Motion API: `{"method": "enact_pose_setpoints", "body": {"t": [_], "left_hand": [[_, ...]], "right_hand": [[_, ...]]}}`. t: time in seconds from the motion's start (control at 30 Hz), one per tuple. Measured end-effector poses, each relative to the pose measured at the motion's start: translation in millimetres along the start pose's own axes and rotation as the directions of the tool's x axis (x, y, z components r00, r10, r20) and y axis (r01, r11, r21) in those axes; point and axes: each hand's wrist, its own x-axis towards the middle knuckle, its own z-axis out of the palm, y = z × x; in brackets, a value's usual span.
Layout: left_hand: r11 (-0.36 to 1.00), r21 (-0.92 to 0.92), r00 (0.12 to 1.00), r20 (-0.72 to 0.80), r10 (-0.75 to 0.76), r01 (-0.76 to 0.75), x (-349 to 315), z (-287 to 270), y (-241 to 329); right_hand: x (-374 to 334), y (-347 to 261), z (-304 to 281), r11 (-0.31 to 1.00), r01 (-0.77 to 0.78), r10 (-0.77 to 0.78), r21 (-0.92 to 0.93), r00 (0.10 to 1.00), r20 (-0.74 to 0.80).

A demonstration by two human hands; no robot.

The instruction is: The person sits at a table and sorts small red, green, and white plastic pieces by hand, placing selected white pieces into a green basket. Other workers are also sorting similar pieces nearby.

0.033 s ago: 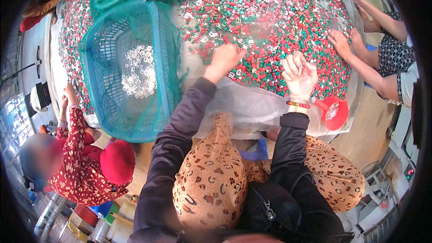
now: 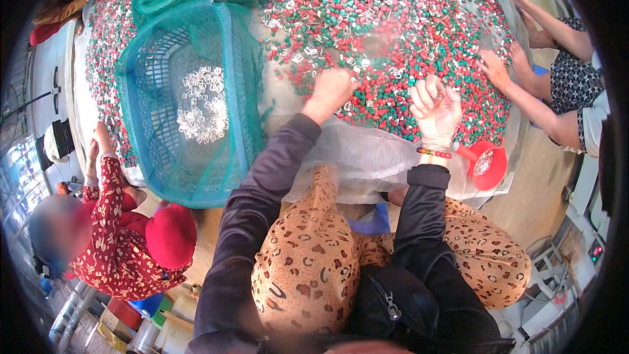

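Observation:
My left hand point(image 2: 331, 94) is over the near edge of a wide spread of small red, green and white pieces point(image 2: 386, 33). Its fingers are pressed together, and what they pinch, if anything, is hidden. To its right, my right hand point(image 2: 435, 113) is turned palm up with fingers curled in toward the thumb; I cannot make out what lies in it. A beaded bracelet circles that wrist. Pale buckle-shaped pieces point(image 2: 297, 58) are scattered among the coloured ones. Left of my left arm stands a blue-green mesh-lined basket point(image 2: 240, 92) with a heap of clear buckle-shaped pieces point(image 2: 203, 108) inside.
A red scoop point(image 2: 499, 165) with pale pieces in it is beside my right wrist. Behind the basket is another green mesh-covered basket point(image 2: 190, 0). Co-workers' hands point(image 2: 495, 69) reach in from the right; a person in patterned red point(image 2: 131, 249) sits at left. White sheeting point(image 2: 367, 151) covers the near edge.
My left hand has shifted slightly right and nearer to me. My right hand has barely moved; the small pale sliver seen between its fingers before is harder to make out now.

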Motion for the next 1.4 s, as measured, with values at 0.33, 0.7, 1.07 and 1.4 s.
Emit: {"method": "enact_pose_setpoints", "body": {"t": [0.33,0.7,1.07,1.4], "left_hand": [[0.916,-0.376,0.965,-0.154,-0.212,0.141,-19.6,6.8,-30.0],[-0.27,-0.956,0.963,0.174,-0.206,0.115,-22.1,-50.7,-39.9],[0.999,0.015,0.979,-0.201,0.04,-0.038,21.9,-2.1,-32.8],[0.956,0.258,0.976,-0.127,0.176,-0.139,28.4,10.6,-24.9]], "right_hand": [[84.8,68.1,-29.8,0.081,-0.183,-0.047,-0.98,0.981,-0.187],[101.7,94.9,-51.4,-0.721,0.141,0.1,-0.678,0.99,0.099],[86.0,55.2,-65.9,0.398,-0.254,-0.302,-0.882,0.872,-0.387],[76.1,79.9,-64.3,-0.062,-0.161,-0.331,-0.985,0.934,-0.132]]}}
